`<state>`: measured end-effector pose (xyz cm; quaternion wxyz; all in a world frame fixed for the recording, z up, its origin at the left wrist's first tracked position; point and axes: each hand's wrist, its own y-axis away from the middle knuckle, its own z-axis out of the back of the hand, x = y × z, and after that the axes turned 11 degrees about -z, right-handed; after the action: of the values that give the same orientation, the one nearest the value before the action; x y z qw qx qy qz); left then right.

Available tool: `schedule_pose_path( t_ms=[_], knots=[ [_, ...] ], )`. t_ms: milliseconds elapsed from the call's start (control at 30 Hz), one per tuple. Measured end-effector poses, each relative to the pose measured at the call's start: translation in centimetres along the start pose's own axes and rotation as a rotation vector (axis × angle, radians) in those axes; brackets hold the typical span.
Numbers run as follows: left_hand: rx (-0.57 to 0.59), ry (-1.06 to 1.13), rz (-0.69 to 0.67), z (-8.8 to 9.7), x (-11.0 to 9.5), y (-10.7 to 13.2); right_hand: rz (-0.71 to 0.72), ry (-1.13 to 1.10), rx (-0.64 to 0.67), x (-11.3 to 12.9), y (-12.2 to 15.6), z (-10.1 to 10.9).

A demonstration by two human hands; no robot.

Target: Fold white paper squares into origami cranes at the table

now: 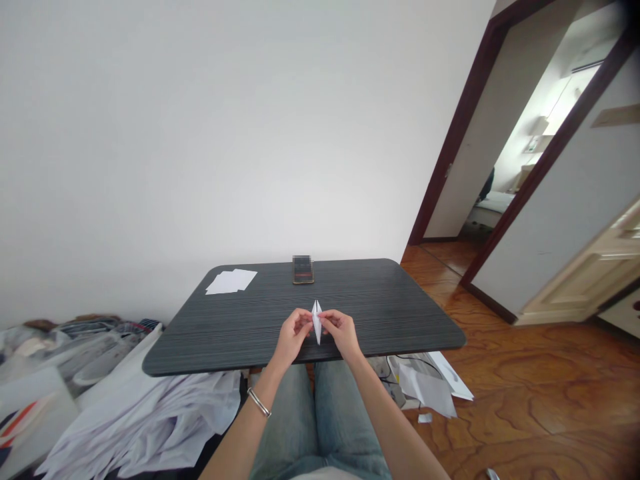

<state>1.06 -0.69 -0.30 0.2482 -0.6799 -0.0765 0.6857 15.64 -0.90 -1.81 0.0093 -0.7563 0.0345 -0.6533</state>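
Observation:
Between my left hand [295,335] and my right hand [342,332] stands a narrow white folded paper [317,322], pointed at both ends and shaped like a long diamond. Both hands pinch it with their fingertips, holding it upright and a little tilted just above the dark wood-grain table [350,300]. A silver bangle [259,402] circles my left wrist. Farther along the tabletop lie a small stack of white paper sheets [231,282] and a phone [303,269] in a gold-edged case, both out of reach of my fingers.
Loose white cloth and a heap of clothes [140,417] lie low on the left of the table. Crumpled white papers [430,390] and cables sit on the wooden floor to the right. A doorway and a cream door stand at the right.

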Motion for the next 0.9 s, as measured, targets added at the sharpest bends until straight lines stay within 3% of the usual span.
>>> schedule_pose_path(
  t_ms=[333,900],
  knots=[
    [0.010,-0.129,-0.166,0.20,0.16,0.21,0.010,-0.031,0.048,0.00,0.16,0.09],
    [-0.024,-0.094,-0.147,0.13,0.33,0.28,-0.042,-0.098,0.083,0.49,0.36,0.04]
  ],
)
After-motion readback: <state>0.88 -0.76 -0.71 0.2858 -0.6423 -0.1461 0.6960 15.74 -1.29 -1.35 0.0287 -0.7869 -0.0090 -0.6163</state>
